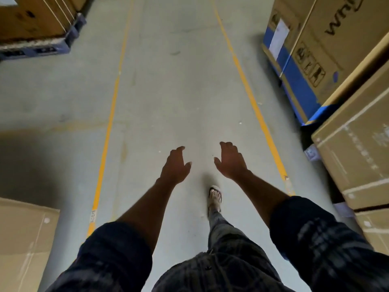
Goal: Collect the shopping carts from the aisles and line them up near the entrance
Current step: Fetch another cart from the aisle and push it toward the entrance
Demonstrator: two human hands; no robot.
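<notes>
No shopping cart shows anywhere in this view, so I cannot tell where the nearest one stands. The aisle ahead is only grey floor (174, 91). The person walks between two yellow lines (111, 106), one foot (215, 197) in a sandal stepping forward.

Both arms reach out low in front. The left hand (175, 165) and the right hand (231, 163) hang side by side, apart, with palms turned partly toward each other and fingers loosely bent. Each grip is wide and holds nothing. Held that way, the hands look ready to take a cart handle, though that is a guess. The step in hand seems to be the walk to find a cart.

Tall cardboard boxes (328, 49) stand along the right edge of the aisle. More sit on a blue pallet (37, 49) at the far left. They are likely kept outside the lines so carts can pass.
</notes>
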